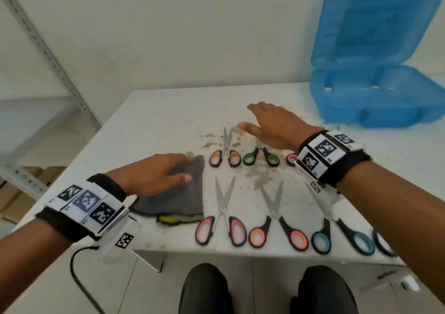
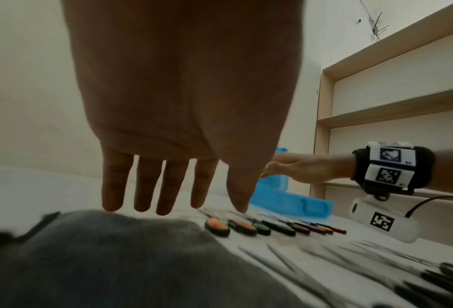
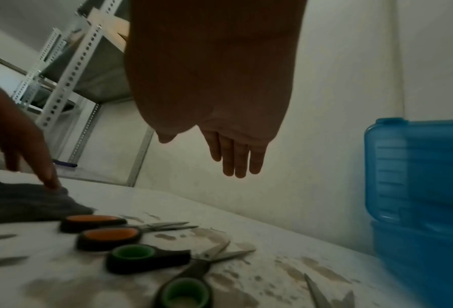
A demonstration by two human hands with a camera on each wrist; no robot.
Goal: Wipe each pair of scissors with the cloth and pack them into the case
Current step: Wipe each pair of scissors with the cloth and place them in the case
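1. Scissors lie in two rows on the white table [image 1: 168,111], none in the blue case [image 1: 375,97] as far as its blurred interior shows. Far row: small orange-handled pair [image 1: 225,156], green-handled pair [image 1: 261,157], and a pink handle mostly hidden behind the right wrist. Near row: pink-handled pair [image 1: 222,222], orange-handled pair [image 1: 277,227], teal-handled pair [image 1: 342,231], plus one more loop at the table's near right edge.
2. Left hand [image 1: 154,169] rests on the grey cloth [image 1: 178,193], fingers straight and slightly spread, gripping nothing. A yellow-handled item pokes out from under the cloth's near edge.
3. Right hand [image 1: 272,126] hovers above the far row, fingers extended and relaxed, thumb apart, holding nothing.
4. Risk: several near-row pairs lie with blades splayed. Grasping near the blades could nick a finger; picking up by the handle loops looks safer.
5. Risk: pairs sit close together. A careless reach may knock a neighbour, and the rightmost loop could slip off the edge.
6. Risk: lifting the cloth may drag the yellow-handled item along.
7. Risk: brown stains mark the table around the far row. A wiped pair set back down there would pick up dirt; judged better to go straight to the case, which stands open, well apart at the far right.
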